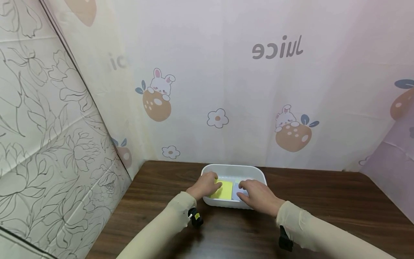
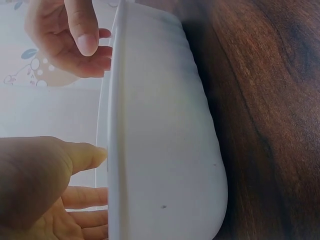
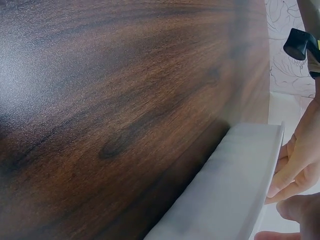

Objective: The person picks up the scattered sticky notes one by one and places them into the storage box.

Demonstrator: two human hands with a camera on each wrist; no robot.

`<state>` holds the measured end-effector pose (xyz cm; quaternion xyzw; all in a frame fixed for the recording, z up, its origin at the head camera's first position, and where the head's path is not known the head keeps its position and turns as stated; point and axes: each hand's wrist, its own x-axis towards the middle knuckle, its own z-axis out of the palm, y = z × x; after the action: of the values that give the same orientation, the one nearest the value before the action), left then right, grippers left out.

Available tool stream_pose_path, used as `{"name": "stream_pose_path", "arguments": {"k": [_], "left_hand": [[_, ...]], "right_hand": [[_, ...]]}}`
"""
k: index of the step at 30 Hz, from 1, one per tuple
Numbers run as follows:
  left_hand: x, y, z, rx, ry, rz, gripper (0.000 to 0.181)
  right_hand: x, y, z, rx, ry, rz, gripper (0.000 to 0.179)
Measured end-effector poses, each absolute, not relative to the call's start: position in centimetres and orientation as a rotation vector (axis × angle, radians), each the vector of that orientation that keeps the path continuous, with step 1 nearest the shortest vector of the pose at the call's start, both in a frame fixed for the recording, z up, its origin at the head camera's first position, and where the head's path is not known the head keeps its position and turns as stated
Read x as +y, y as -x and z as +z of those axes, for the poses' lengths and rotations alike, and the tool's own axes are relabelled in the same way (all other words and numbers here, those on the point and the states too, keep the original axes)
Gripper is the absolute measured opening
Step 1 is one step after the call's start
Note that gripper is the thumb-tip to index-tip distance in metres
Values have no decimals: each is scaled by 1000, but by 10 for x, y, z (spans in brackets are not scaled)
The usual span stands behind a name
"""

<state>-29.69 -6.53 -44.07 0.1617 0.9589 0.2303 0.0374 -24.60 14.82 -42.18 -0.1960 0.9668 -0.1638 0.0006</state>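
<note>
A white plastic tray with rounded corners stands near the back of the table. Inside it lie a yellow square of paper on the left and a pale blue one on the right, with a sliver of pale green beside the blue. My left hand reaches over the tray's left side, thumb and forefinger apart above the yellow square. Over the right side comes my right hand, thumb and forefinger spread above the blue square. In the left wrist view the tray wall hides the left fingertips.
The dark wood table runs back to a printed curtain with rabbits and flowers. A white sheet with line-drawn flowers hangs along the left. Each wrist carries a small black camera.
</note>
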Motion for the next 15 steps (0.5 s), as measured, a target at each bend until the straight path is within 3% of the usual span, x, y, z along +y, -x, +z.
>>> {"name": "stream_pose_path", "arguments": {"k": [15], "left_hand": [[-66,292,-434,2870,-463,744,41]], "right_hand": [[146,246,-423,3027,619,-523,25]]}}
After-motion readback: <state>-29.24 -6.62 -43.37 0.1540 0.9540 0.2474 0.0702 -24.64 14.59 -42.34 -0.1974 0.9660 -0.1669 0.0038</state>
